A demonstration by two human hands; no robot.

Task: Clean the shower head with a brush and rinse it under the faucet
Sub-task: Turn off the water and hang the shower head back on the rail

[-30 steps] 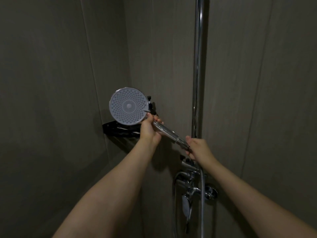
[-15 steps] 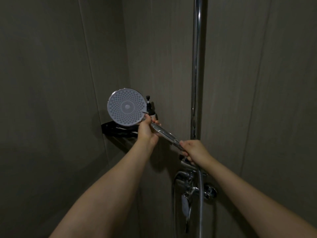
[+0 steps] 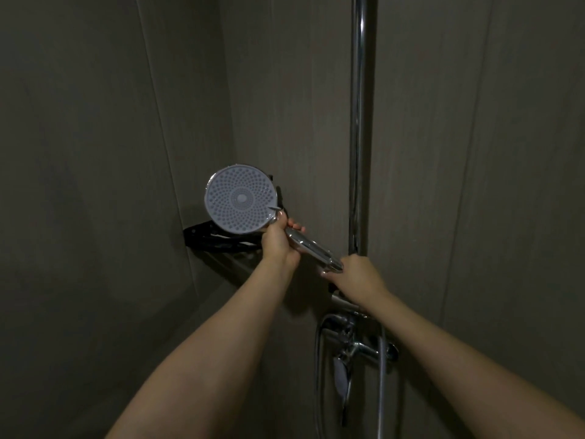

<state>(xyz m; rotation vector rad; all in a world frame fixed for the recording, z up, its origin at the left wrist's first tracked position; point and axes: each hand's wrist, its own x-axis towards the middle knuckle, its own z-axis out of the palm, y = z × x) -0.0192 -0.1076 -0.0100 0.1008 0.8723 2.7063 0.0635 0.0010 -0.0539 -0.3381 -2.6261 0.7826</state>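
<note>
Dim shower corner w/ dark tiled walls (image 3: 95, 153) meeting at abt 11 o'clock from my hands. A chrome riser pipe (image 3: 359, 122) runs straight up at 12 o'clock over my right hand. Below it, at 6 o'clock, sits the chrome faucet (image 3: 357, 346) w/ its lever hanging down, and a hose (image 3: 382, 391) drops beside it. A black corner shelf (image 3: 209, 237) is fixed to the wall behind the shower head, partly hidden by the disc and my left hand; what's on it I can't tell.

The shower head (image 3: 240, 199) is up in the air, spray face turned toward me, handle slanting down to 4 o'clock.

My left hand (image 3: 278, 242) is clenched round the handle right below the disc, thumb up by the rim. My right hand (image 3: 357, 277) is closed over the handle's lower end, where the hose joins; fingers wrapped, nothing else in it.
</note>
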